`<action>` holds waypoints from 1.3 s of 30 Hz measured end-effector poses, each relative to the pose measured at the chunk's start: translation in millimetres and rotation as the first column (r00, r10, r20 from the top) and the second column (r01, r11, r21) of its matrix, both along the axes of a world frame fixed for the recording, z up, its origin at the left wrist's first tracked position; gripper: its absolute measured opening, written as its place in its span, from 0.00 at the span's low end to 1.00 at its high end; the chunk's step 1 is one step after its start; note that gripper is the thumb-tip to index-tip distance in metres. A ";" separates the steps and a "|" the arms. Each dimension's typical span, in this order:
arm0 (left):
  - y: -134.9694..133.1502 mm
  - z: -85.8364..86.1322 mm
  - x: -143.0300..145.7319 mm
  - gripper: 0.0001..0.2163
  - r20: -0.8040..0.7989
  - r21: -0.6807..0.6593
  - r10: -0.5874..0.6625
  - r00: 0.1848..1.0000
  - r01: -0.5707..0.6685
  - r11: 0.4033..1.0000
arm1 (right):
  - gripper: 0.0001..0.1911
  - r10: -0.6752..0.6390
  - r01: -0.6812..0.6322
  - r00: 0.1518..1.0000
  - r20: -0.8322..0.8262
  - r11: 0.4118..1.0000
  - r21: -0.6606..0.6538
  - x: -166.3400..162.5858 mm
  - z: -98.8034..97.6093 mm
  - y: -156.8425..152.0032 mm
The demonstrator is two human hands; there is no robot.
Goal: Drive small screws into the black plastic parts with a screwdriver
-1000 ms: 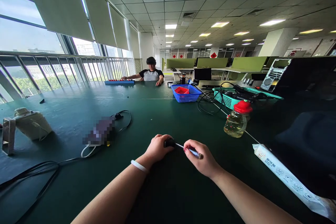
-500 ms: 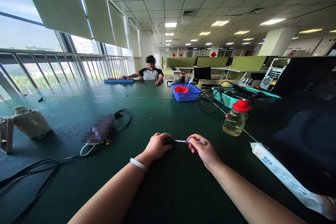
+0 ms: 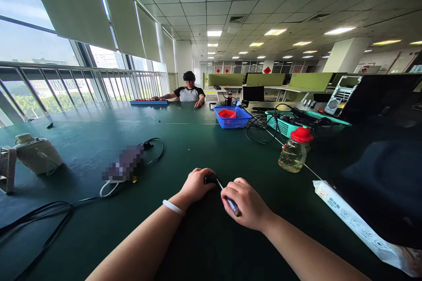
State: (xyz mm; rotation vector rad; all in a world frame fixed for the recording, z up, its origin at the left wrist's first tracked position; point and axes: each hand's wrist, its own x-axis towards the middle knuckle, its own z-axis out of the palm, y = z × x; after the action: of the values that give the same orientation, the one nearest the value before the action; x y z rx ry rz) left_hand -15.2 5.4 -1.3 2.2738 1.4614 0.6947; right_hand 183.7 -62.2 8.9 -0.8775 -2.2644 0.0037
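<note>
My left hand [image 3: 197, 184] is closed around a small black rounded object [image 3: 211, 178], shaped like a computer mouse, just above or on the dark green table; much of it is hidden by my fingers. In my right hand [image 3: 245, 202] is a screwdriver [image 3: 233, 206], gripped by its handle, the handle's end sticking out below my fingers. Its thin metal shaft slants up and left to the black object. Whether the tip touches it or sits in it cannot be made out.
To the right stand a red-capped bottle [image 3: 296, 151] and a white wipes pack [image 3: 356, 224]. Farther off are a blue basket [image 3: 232, 120], a green basket [image 3: 283, 128] with cables and a seated person [image 3: 189, 93]. On the left lie cables [image 3: 62, 205] and a canteen [image 3: 38, 153].
My right hand has turned its grip on the screwdriver and come nearer, so the shaft now slants instead of lying level. My left hand stays in place with the black object.
</note>
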 end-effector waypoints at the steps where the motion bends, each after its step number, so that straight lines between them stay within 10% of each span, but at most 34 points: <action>1: -0.1 0.1 0.0 0.15 -0.002 0.001 0.002 1.000 -0.002 1.000 | 0.05 0.010 -0.012 0.998 0.056 0.999 0.038 -1.4 -0.7 -1.2; 39: -1.8 0.4 0.8 0.14 -0.011 0.018 0.012 1.000 -0.011 1.000 | 0.08 -0.098 0.044 0.975 0.201 0.965 0.258 -17.6 -0.1 -10.7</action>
State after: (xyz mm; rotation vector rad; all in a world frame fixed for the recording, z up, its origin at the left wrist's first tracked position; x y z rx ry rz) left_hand -14.4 3.6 -0.9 2.2881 1.4802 0.7030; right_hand 166.1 -72.9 8.9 -0.8540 -2.3598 -0.4212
